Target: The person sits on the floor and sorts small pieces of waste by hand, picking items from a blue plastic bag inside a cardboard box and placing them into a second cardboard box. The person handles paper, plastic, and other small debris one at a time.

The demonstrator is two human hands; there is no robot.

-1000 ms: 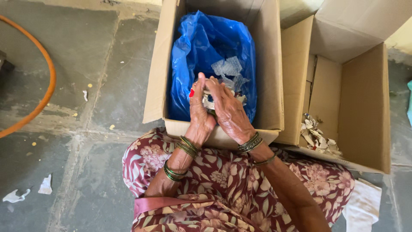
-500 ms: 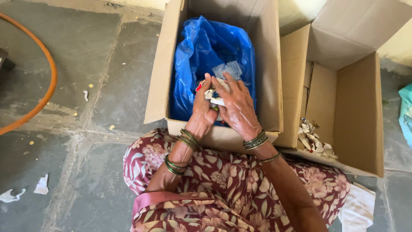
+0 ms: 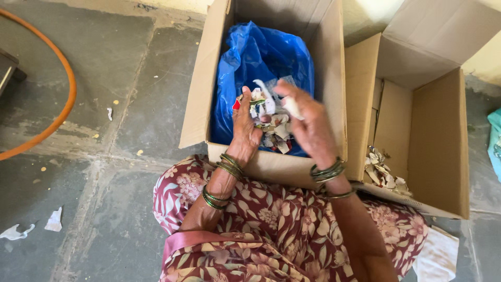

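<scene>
At frame centre, your left hand cups a loose clump of torn white paper scraps over the blue plastic bag in the open cardboard box, while your right hand, just right, pinches one scrap.

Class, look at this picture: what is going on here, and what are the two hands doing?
A seated person in a floral dress works over a cardboard box lined with a blue plastic bag. The left hand cups a clump of torn scraps; the right hand pinches a pale piece. A second open box to the right holds similar scraps.
</scene>
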